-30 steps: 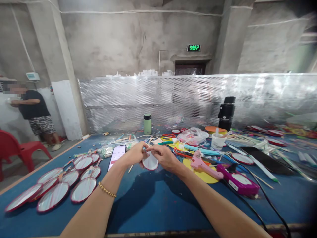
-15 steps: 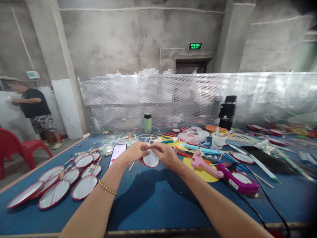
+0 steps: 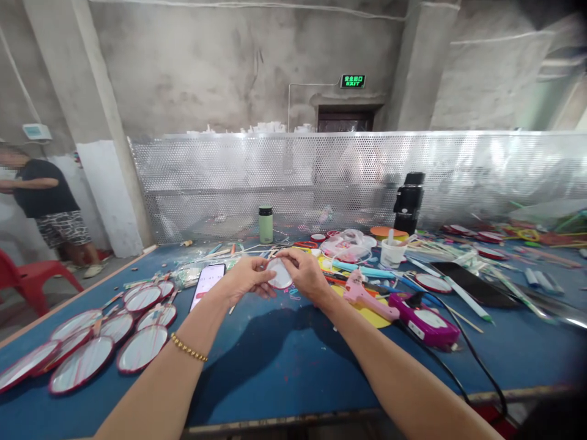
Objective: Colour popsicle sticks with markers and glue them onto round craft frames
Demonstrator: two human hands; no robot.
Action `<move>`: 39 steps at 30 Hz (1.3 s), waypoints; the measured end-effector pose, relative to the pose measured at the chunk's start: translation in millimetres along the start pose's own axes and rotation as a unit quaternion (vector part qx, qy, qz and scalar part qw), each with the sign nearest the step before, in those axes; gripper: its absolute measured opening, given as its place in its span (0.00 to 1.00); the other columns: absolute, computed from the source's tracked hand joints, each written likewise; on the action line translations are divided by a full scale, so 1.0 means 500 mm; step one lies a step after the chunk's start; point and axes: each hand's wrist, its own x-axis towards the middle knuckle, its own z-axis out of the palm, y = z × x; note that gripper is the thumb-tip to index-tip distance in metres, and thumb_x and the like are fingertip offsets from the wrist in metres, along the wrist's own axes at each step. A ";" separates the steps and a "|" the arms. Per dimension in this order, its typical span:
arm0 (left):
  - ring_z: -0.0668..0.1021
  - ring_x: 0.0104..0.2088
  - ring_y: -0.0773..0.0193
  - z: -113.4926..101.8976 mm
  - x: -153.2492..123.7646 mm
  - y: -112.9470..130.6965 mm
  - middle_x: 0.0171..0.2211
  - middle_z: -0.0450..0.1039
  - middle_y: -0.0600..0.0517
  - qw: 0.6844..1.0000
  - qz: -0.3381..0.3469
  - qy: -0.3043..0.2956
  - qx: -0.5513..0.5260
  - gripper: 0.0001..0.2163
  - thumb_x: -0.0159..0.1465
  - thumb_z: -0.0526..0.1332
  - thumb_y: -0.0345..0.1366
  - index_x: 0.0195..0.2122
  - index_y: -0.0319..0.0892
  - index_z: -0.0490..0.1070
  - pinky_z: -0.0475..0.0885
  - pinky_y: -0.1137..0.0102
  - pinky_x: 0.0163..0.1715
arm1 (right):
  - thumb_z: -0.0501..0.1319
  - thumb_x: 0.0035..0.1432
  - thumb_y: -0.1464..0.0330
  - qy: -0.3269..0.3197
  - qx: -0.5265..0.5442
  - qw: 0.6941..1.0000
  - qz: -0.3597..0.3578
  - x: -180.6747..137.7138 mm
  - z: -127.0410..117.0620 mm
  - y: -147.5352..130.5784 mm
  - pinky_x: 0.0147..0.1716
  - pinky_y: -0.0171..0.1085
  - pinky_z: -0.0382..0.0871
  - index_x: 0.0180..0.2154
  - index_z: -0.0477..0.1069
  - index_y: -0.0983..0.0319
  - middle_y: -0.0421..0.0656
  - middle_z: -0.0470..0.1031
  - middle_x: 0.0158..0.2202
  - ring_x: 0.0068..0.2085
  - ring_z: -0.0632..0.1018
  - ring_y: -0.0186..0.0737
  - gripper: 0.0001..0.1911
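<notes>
Over the middle of the table, a small round mirror (image 3: 280, 274) with a thin red rim is held up between both hands, its pale face toward me. My left hand (image 3: 251, 278) pinches its left edge between thumb and fingers. At the upper right edge, my right hand (image 3: 303, 274) grips it with bent fingers, which partly hide the rim. To the left lie several larger red-rimmed round mirrors (image 3: 142, 349), overlapping in a loose group. A lit phone (image 3: 208, 282) rests beside my left wrist.
On the right are a pink glue gun (image 3: 367, 296), a purple box (image 3: 426, 321) with black cables, a white cup (image 3: 392, 252) and a dark tablet-like slab (image 3: 472, 284). A green bottle (image 3: 265, 225) and black flask (image 3: 409, 203) stand behind. A person (image 3: 48, 195) stands far left.
My view has turned slightly right, so the surroundings shift left. The small mirror has been raised a little, and my left fingers have moved from its top edge down to its left side.
</notes>
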 end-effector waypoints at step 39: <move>0.75 0.16 0.68 -0.029 0.030 -0.024 0.18 0.68 0.58 0.973 0.017 0.196 0.124 0.06 0.59 0.57 0.27 0.26 0.37 0.71 0.71 0.76 0.14 | 0.58 0.59 0.72 -0.323 -0.396 0.859 0.040 -0.012 -0.036 -0.020 0.38 0.32 0.65 0.37 0.81 0.61 0.50 0.82 0.38 0.42 0.80 0.43 0.12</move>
